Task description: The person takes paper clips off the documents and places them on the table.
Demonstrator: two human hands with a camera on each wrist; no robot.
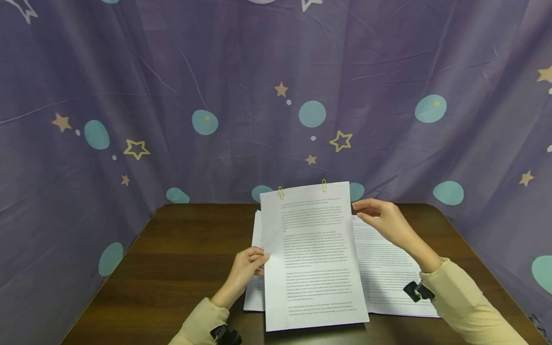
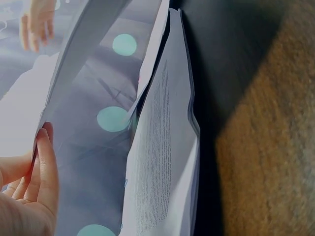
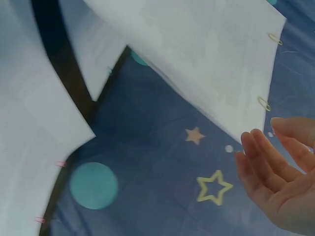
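A stapled-looking stack of printed sheets [image 1: 315,254] is held up, tilted, above the table, with two yellow paper clips [image 1: 324,185] on its top edge. My left hand [image 1: 246,268] pinches its left edge between thumb and fingers, which the left wrist view shows closely. Near the upper right corner is my right hand [image 1: 385,220], its fingers loosely bent and apart from the sheets. In the right wrist view that hand [image 3: 283,172] holds nothing, and the yellow clips [image 3: 264,103] sit just above the fingertips.
Another printed stack [image 1: 392,273] lies on the right of the brown table [image 1: 194,258], with red paper clips [image 3: 60,163] on its far edge. Partly hidden behind the held sheets lies a further stack [image 1: 254,297]. A purple patterned curtain [image 1: 241,163] hangs behind the table.
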